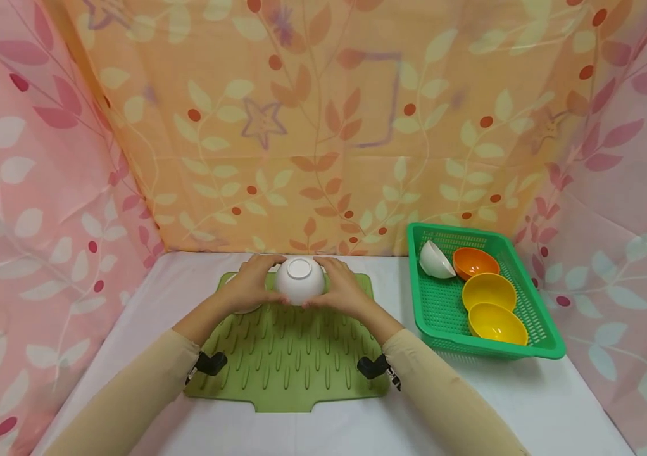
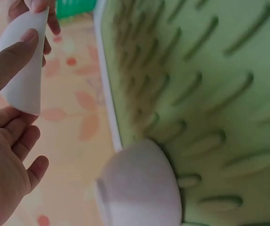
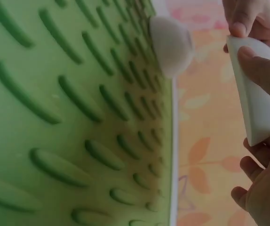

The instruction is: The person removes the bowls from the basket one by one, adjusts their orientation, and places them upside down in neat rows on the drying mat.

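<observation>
Both hands hold one white bowl (image 1: pixel 301 282), turned upside down with its foot ring facing up, above the back of a green drying mat (image 1: pixel 295 361). My left hand (image 1: pixel 252 285) grips its left side and my right hand (image 1: pixel 342 286) its right side, thumbs along the near wall. The left wrist view shows the left thumb pressed on the bowl (image 2: pixel 24 66) and fingers under its rim. In the right wrist view the right hand (image 3: pixel 269 183) holds the bowl likewise. A second white bowl (image 2: pixel 142 183) rests upside down on the mat's back left, partly hidden by the left hand in the head view.
At the right stands a green plastic basket (image 1: pixel 426 304). Inside are a tilted white bowl (image 1: pixel 435 261), an orange bowl (image 1: pixel 474 263) and two yellow bowls (image 1: pixel 489 292). Patterned cloth walls (image 1: pixel 323 126) enclose the white table (image 1: pixel 358 430) at the back and sides.
</observation>
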`<state>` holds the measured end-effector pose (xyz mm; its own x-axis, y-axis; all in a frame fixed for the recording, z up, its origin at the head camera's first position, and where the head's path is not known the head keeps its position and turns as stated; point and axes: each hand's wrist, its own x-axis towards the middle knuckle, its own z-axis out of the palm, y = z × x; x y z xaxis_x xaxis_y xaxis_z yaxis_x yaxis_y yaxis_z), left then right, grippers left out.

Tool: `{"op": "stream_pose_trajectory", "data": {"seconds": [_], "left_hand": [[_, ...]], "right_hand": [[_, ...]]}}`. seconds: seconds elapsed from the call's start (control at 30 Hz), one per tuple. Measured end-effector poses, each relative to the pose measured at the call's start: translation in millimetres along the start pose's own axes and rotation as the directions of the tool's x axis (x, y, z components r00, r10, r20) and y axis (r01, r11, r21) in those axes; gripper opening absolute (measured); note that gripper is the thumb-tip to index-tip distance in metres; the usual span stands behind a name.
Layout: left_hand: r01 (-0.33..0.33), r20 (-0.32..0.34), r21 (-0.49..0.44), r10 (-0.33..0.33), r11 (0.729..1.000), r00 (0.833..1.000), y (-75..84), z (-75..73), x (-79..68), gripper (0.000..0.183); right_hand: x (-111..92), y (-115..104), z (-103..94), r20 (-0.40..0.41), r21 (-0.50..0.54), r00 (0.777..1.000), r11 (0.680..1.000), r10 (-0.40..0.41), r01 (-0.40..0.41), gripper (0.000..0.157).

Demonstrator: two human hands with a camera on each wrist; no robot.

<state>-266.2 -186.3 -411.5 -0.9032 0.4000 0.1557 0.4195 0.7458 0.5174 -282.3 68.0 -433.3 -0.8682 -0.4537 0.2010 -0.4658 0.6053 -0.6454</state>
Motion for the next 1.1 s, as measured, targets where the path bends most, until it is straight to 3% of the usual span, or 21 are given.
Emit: {"op": "stream_pose_trajectory", "data": {"seconds": [0.17, 0.37, 0.7, 1.1], "left_hand": [[0.023, 0.034, 0.041, -0.024, 0.999, 0.999, -22.0, 5.1, 15.7, 0.092], [0.056, 0.082, 0.096, -0.064, 0.994, 0.995, -42.4, 15.8, 29.7, 0.09], [0.069, 0.11, 0.225, -0.096, 0.972, 0.989, -59.4, 37.3, 40.4, 0.089], [0.054, 0.115, 0.283, -0.09, 0.958, 0.989, -58.9, 42.9, 36.6, 0.082]], "right_hand": [[24, 12, 13.3, 0.059, -0.036, 0.997, 0.998, 0.047, -0.045, 0.103], [41, 26, 30.7, 0.075, -0.074, 0.995, 0.995, 0.067, -0.061, 0.094], [46, 41, 50.3, 0.105, -0.143, 0.988, 0.985, 0.114, -0.098, 0.095], [44, 49, 61.8, 0.111, -0.17, 0.989, 0.982, 0.1, -0.08, 0.09]]}}
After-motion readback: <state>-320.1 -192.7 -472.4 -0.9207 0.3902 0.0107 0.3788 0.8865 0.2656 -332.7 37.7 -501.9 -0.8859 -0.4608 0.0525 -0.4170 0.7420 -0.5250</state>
